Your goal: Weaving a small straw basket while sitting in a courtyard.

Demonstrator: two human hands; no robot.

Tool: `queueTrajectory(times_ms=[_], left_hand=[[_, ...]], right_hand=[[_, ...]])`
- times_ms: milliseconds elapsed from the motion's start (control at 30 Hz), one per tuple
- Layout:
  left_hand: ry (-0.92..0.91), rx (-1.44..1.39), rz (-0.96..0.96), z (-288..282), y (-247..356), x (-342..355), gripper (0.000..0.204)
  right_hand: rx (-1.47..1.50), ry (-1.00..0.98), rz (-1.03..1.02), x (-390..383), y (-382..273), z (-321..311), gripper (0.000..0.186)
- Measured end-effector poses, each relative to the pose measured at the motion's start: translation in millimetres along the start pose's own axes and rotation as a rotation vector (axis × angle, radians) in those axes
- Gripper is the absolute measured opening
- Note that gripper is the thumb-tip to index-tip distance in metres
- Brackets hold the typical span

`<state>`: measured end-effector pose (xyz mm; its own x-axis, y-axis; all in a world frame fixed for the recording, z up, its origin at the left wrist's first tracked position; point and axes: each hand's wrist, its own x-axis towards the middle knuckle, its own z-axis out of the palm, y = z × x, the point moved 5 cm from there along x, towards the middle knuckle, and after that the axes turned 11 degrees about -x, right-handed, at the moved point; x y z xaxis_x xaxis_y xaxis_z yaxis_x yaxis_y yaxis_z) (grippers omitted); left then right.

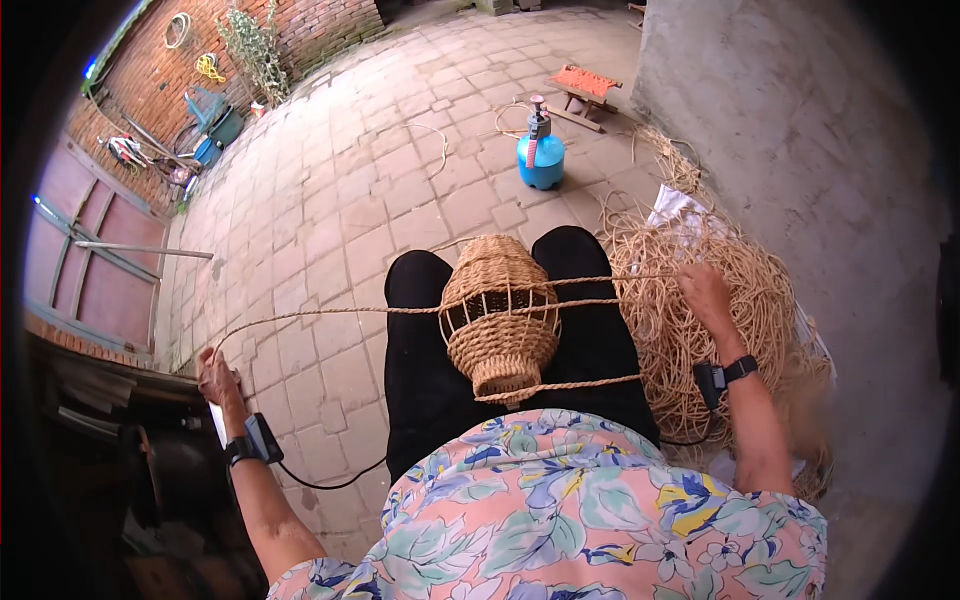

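A tan woven basket (497, 342), its narrow neck toward me, rests on my lap between my black-trousered thighs. Around its middle runs an open band where upright ribs show, with the dark inside behind them. My left hand (217, 378) is stretched far out to the left, closed on the end of a twisted straw rope (330, 312) that runs taut to the basket. To the right, my right hand (706, 296) is raised and closed on another rope strand leading from the basket's middle. Two more strands trail from the basket toward the right.
A big heap of loose rope (725, 345) lies at my right beside a grey wall (800, 130). Ahead on the paving stand a blue pump sprayer (541, 162) and a small folding stool (585, 82) with an orange seat. Dark furniture (90, 430) is at my left.
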<state>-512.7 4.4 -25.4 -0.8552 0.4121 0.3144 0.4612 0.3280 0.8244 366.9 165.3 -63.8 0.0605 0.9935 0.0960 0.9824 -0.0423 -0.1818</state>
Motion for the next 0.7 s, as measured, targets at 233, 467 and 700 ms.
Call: queueTrajectory(times_ms=[233,467,700], left_hand=[[-0.358,-0.257,0.167,91,27,-78,0.012],[-0.472,0.155,0.191,140,81,-153,0.025],[-0.7,0.185,0.336,147,133,-196,0.039]], right_hand=[[0.261,0.225,-0.8,-17,-188,-14,0.018],[0.388,0.033,-0.581,4,-27,2,0.023],[-0.324,-0.216,0.284,15,124,4,0.028]])
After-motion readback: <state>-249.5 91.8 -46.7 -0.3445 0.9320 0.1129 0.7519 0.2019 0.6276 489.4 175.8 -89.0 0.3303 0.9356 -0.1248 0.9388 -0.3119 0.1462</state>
